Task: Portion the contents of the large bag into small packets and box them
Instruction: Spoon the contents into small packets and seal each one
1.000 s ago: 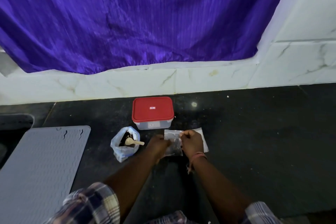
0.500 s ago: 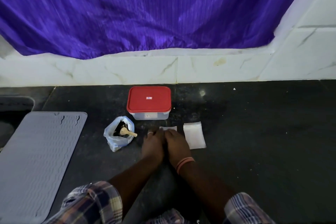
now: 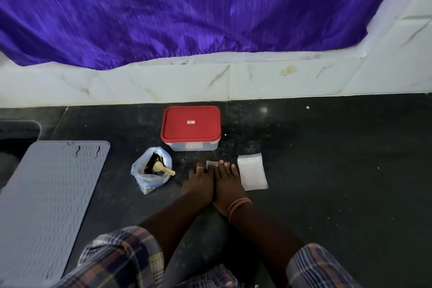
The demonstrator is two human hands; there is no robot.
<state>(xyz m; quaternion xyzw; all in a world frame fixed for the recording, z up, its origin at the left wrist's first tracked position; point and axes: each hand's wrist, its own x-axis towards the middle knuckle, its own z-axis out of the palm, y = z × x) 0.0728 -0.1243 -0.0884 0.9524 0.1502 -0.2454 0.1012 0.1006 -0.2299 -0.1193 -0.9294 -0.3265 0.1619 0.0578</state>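
Left hand point(image 3: 199, 182) and right hand point(image 3: 225, 181) lie flat, pressing the small clear plastic packet point(image 3: 211, 163) onto the black counter point(image 3: 327, 170), pinching nothing; run fingertips firmly along the seal strip

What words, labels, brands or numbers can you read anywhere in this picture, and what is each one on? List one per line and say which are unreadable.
Small red, white and blue sticker on the red lid of the box: too small and blurred to read.
Small label on the clear front wall of the box: too small to read.
Large bag, stack of empty packets, grey mat: no text visible.
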